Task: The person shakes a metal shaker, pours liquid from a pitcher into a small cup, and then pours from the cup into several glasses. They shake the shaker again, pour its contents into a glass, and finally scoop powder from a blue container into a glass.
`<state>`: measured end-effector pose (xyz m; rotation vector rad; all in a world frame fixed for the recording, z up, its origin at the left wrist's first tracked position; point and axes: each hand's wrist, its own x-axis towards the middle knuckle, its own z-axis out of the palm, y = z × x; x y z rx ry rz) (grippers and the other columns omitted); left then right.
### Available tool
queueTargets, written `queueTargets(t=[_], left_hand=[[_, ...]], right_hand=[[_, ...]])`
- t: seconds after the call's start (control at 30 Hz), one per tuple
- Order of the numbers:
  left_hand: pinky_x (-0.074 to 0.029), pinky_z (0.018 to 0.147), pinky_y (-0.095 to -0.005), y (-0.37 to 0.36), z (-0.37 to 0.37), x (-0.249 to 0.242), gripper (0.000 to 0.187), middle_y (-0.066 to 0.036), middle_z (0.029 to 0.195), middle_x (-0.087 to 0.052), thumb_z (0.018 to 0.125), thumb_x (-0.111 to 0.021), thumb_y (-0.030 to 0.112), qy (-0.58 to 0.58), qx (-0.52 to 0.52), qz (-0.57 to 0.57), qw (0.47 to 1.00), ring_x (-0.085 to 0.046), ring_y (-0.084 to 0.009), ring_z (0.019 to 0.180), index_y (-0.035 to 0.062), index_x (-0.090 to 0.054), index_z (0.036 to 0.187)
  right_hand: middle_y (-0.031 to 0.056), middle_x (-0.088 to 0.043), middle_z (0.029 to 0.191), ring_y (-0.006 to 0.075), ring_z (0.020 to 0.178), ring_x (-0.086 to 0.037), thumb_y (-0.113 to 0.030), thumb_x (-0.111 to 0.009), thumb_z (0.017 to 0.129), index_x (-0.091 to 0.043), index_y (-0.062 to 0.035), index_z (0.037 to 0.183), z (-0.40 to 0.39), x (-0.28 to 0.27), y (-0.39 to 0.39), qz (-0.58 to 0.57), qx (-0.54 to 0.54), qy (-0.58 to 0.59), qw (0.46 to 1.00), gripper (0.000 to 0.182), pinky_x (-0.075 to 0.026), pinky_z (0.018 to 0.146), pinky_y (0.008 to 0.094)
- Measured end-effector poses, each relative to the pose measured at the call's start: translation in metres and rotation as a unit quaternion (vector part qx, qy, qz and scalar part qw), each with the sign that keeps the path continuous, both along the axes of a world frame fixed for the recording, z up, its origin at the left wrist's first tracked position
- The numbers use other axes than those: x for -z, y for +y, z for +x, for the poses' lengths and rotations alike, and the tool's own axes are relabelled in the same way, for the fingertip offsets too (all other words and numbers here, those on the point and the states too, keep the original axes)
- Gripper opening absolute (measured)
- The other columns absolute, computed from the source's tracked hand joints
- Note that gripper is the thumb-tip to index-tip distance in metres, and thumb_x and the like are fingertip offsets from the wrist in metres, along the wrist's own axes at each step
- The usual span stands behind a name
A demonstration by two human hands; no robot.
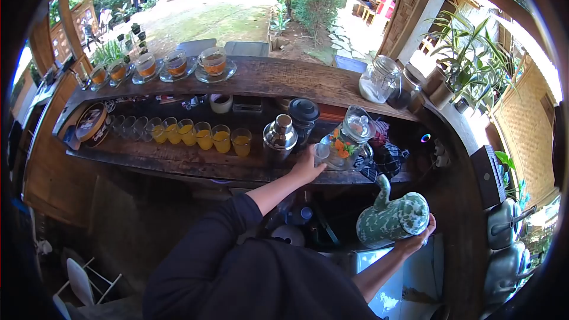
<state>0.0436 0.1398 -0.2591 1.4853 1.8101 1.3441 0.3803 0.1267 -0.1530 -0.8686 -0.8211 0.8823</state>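
My left hand (306, 167) is at the front edge of the wooden counter, its fingers closed round a small clear glass (322, 152). Right beside that glass is a lidded glass pitcher (355, 127) with orange flowers on it. A green-and-white mottled enamel teapot (388, 220) is held by my right hand (419, 238), low in front of the counter. The teapot leans to one side, its curved spout pointing up toward the counter. A steel cocktail shaker (280, 136) and a dark-lidded jar (303, 115) stand left of the pitcher.
Along the lower shelf (130, 152) runs a row of glasses, several with orange-yellow liquid (204, 137). Cups on saucers (215, 65) line the upper ledge. Glass jars (379, 80) stand right, above a checked cloth (392, 159). Metal kettles (507, 261) are at far right.
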Motion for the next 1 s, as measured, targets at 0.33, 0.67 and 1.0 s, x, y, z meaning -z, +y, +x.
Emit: queueTargets(t=[0.33, 0.67, 1.0], left_hand=[[-0.046, 0.08, -0.0355, -0.109, 0.006, -0.061, 0.031, -0.014, 0.1, -0.058, 0.078, -0.065, 0.011, -0.059, 0.042, 0.075, 0.995, -0.058, -0.0299, 0.094, 0.0045, -0.049, 0.104], [-0.047, 0.079, -0.0343, -0.19, -0.026, -0.081, 0.043, -0.01, 0.103, -0.057, 0.076, -0.066, 0.009, -0.005, 0.014, 0.078, 0.997, -0.058, -0.0269, 0.093, 0.0076, -0.051, 0.116], [-0.045, 0.081, -0.0339, -0.221, -0.03, -0.067, 0.04, -0.012, 0.102, -0.058, 0.076, -0.067, 0.011, -0.018, -0.036, 0.085, 0.996, -0.058, -0.0277, 0.095, 0.0039, -0.054, 0.114]], right_hand=[[0.0102, -0.038, 0.121, 0.0158, 0.082, -0.058, -0.017, -0.043, 0.084, -0.057, 0.0074, 0.08, -0.061, 0.002, 0.01, -0.004, -0.211, -0.016, 0.977, 0.028, -0.049, 0.069, 0.0276], [0.0099, -0.047, 0.108, 0.0188, 0.076, -0.062, -0.015, -0.045, 0.077, -0.05, 0.0095, 0.102, -0.138, -0.032, 0.007, 0.04, -0.323, -0.115, 0.938, 0.035, -0.051, 0.069, 0.029], [0.0268, -0.061, 0.096, 0.0258, 0.084, -0.061, -0.025, -0.048, 0.075, -0.03, -0.0034, 0.116, -0.169, -0.052, -0.008, 0.027, -0.448, -0.194, 0.872, 0.049, -0.046, 0.078, 0.0315]])
